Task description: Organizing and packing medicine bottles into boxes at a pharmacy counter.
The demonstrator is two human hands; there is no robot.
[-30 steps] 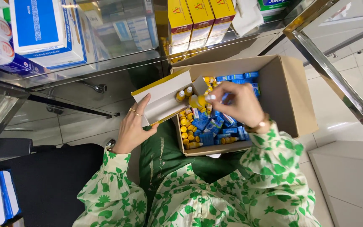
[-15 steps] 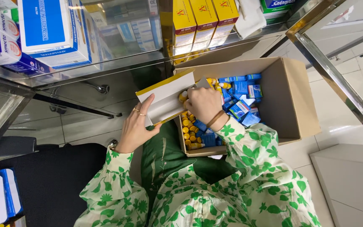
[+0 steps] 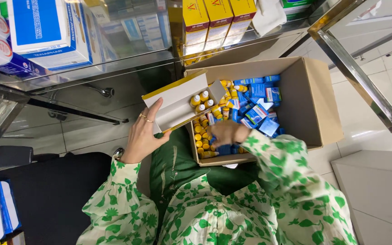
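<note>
1. Here, at the far left, blue and white cartons (image 3: 46, 31) sit on a glass shelf (image 3: 114, 63), well apart from the work.
2. The left hand (image 3: 144, 134) is clamped on a small open box (image 3: 178, 102), white inside with a yellow edge; the thumb lies along its inner wall and the fingers wrap beneath. The box tilts, its open end touching the rim of the cardboard carton (image 3: 314, 100).
3. A few small bottles (image 3: 201, 100) with yellow bodies and white caps already lie at that open end. To do this well, I judge the box should stay tilted so the bottles rest against its closed side, not roll back out.
4. The right hand (image 3: 223, 134) reaches down into the carton's near corner, fingers curled among the loose yellow bottles (image 3: 200, 140); whether it grips one I cannot tell, since the fingers are turned under.
5. Small blue boxes (image 3: 257, 102) fill the carton's middle, just beside the hand. Picking with the fingertips would avoid disturbing them.
6. Above, yellow and red cartons (image 3: 216, 13) stand on the shelf.
7. At the right, a metal frame (image 3: 355, 77) crosses the tiled floor.
</note>
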